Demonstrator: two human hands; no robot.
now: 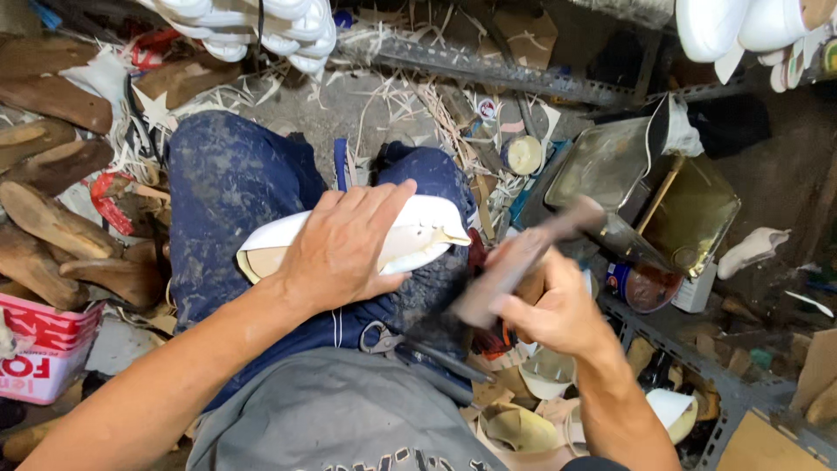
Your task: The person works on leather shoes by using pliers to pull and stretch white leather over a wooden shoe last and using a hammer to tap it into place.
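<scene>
On lap, left hand point(342, 249) pressed flat, fingers spread, over white shoe upper point(418, 228); right hand point(558, 310) clenched round blurred hammer point(523, 253) just beside shoe; pliers point(381, 338) on thigh.

Place: cramped shoemaking workshop.
Evidence: wooden shoe lasts point(52, 218) piled at my left; white soles point(261, 26) stacked above; leather offcuts point(523, 427) underfoot.

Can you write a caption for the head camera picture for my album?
Left hand presses a white shoe on the lap; right hand grips a hammer.
</scene>
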